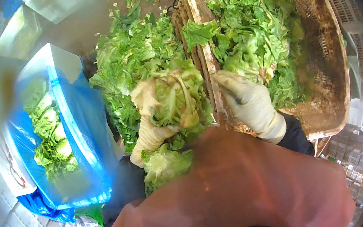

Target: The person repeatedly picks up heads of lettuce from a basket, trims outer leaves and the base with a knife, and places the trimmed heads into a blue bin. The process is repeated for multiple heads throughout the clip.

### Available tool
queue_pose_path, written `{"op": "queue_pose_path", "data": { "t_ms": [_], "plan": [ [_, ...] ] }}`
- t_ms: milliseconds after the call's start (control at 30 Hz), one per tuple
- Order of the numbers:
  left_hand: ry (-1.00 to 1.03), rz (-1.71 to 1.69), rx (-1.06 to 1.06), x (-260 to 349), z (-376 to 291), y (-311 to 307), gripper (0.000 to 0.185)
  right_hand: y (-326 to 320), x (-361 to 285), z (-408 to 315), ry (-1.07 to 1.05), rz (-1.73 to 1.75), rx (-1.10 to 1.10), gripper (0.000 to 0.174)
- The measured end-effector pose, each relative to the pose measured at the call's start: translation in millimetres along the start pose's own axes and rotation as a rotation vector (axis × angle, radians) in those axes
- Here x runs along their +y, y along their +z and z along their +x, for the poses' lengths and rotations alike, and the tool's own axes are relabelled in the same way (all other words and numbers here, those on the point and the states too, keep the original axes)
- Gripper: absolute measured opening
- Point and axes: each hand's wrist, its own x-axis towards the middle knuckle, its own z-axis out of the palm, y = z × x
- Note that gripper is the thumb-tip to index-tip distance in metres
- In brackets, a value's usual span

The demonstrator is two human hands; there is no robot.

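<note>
In the middle of the head view, my left hand [150, 117], in a pale work glove, holds a head of lettuce [176, 100] from its left side. Some outer leaves of that head look yellowish and wilted. My right hand [247, 100], gloved too, is over the near left rim of a plastic crate, just right of the lettuce; whether it grips anything is not clear. Beneath and beyond the held lettuce spreads a pile of loose lettuce leaves [140, 46]. Another piece of lettuce [164, 164] lies below my left wrist, close to my body.
A large dirty plastic crate [325, 58] with lettuce leaves [254, 33] in it stands at the right. At the left is a box lined with blue plastic film [82, 127], holding lettuce heads [51, 128]. Scraps of leaf lie beyond the pile.
</note>
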Motion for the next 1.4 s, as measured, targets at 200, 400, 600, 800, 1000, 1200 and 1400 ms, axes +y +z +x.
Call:
{"op": "queue_pose_path", "data": {
  "t_ms": [200, 400, 600, 800, 1000, 1200, 1400],
  "plan": [
    [-0.118, -0.003, -0.062, -15.6, -48.3, -24.3, 0.095, 50.9, 8.3, 24.9, 0.074, -0.199, -0.394, 0.027],
    [-0.071, -0.055, 0.108, 15.7, -58.1, -16.6, 0.110, 9.1, -45.4, 31.7, 0.521, 0.929, -0.403, 0.054],
    [-0.085, -0.569, 0.129, 44.7, -48.8, -1.1, 0.063, 3.4, -86.3, 27.5, -0.080, 0.544, -0.314, 0.050],
    [-0.085, -0.487, 0.258, 51.6, -49.1, -1.3, 0.074, -13.3, -29.7, 34.9, 0.158, 0.314, -0.095, 0.030],
    [0.234, 0.009, 0.077, 39.4, -53.7, -21.5, 0.118, 7.7, -75.6, 37.8, 0.142, 0.701, -0.354, 0.057],
    [-0.091, -0.168, 0.193, 6.9, -66.1, -47.7, 0.084, 17.4, -52.9, 45.2, 0.522, 1.235, -0.563, 0.064],
    [-0.159, 0.162, 0.281, 25.9, -66.8, -55.8, 0.050, 16.5, -60.0, 44.7, 0.290, 1.332, -0.429, 0.092]
  ]
}}
